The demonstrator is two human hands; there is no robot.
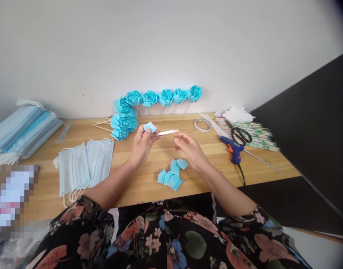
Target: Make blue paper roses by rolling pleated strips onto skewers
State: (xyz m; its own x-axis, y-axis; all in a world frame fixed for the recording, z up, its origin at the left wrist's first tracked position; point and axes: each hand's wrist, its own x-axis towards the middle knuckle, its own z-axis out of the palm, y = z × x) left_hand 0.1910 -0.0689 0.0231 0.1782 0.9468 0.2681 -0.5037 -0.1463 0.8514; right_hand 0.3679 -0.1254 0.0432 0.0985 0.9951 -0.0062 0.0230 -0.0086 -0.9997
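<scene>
My left hand [143,144] is closed, pinching a folded light-blue petal piece [150,127] and one end of a narrow white band [167,132], which looks like a tape roll seen edge-on. At the band's other end my right hand [189,147] has its fingers curled together, fingertips at or just under it. Whether they grip a bit of tape is too small to make out. Below the hands, several loose blue petal pieces [170,177] lie on the wooden table [137,190].
Finished blue flowers on sticks [166,98] lean along the wall, others lie stacked [122,121]. Face masks [86,164] and mask packs [25,129] are left. Right are a tape ring [195,126], glue gun [235,148], scissors [248,137] and wrapped chopsticks [262,136].
</scene>
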